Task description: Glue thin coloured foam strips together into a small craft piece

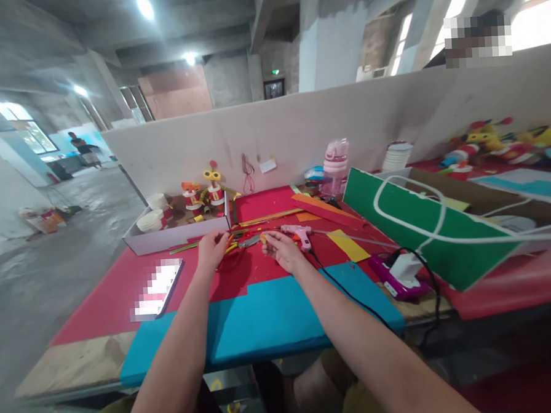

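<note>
My left hand (pixel 212 250) is over the red sheet with thumb and fingers pinched. A bit of orange shows at its fingertips, too small to name. To its right, my right hand (pixel 281 250) pinches a small yellow-orange piece (pixel 263 238). Between the two hands lie tools with yellow and red handles, among them what look like pliers (pixel 249 240). Just beyond my right hand, a pink glue gun (pixel 298 231) rests on the table, its black cord running toward the front edge.
A white box (pixel 179 233) holds paper cups and cup figures at the back left. A phone (pixel 160 289) lies left, near a blue sheet (pixel 263 318). To the right are a purple power strip (pixel 397 280), a green-sided box (pixel 410 224) and a pink bottle (pixel 336 166).
</note>
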A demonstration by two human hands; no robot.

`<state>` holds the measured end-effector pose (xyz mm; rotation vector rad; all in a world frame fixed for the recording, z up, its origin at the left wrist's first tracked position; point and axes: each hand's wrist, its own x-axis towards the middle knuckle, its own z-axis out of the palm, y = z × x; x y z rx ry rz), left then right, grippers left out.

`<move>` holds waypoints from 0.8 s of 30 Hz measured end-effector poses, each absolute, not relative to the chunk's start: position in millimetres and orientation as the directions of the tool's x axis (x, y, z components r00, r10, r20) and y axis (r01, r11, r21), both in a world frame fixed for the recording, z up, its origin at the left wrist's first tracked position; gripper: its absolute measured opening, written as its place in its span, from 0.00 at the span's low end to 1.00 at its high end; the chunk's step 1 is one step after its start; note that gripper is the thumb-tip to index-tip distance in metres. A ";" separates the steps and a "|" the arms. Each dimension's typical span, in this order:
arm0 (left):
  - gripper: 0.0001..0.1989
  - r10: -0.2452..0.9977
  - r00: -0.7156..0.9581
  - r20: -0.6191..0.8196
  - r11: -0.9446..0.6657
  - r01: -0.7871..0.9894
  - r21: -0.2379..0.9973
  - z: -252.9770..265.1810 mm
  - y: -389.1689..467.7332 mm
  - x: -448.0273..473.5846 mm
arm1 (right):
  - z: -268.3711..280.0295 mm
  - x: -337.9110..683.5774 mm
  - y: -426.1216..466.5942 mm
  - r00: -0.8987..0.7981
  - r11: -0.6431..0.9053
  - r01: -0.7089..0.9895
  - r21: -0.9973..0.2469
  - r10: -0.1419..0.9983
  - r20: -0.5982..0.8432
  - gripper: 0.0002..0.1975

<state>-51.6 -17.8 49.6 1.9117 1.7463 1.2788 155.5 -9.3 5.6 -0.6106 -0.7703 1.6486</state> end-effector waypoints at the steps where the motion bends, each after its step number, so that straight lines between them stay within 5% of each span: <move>1: 0.12 0.920 -0.021 0.392 -0.227 0.787 0.574 49.4 -19.2 -62.3 | 5.1 156.2 -8.8 -0.225 -0.155 -0.648 -0.745 0.974 -0.008 0.12; 6: 0.09 0.886 0.284 0.367 -0.380 0.898 0.223 35.7 -30.8 -94.3 | 3.4 153.3 -11.0 -0.296 -0.226 -0.702 -0.675 0.955 -0.012 0.08; 10: 0.10 0.808 0.297 0.509 -0.455 0.864 0.218 31.5 -38.2 -93.2 | 1.5 151.3 -12.6 -0.304 -0.247 -0.704 -0.666 0.952 -0.033 0.07; 14: 0.13 0.820 0.428 0.379 -0.502 0.856 0.120 31.2 -41.4 -85.8 | -0.3 150.3 -10.9 -0.286 -0.266 -0.682 -0.681 0.954 -0.086 0.07; 18: 0.13 0.906 0.262 0.332 -0.277 0.961 -0.003 31.1 -39.6 -84.7 | -2.2 148.2 -8.7 -0.290 -0.276 -0.682 -0.678 0.952 -0.095 0.10; 24: 0.23 0.936 0.303 0.179 -0.325 0.939 0.110 38.5 -28.7 -74.3 | -3.4 142.4 -9.3 -0.295 -0.283 -0.719 -0.634 0.951 -0.090 0.13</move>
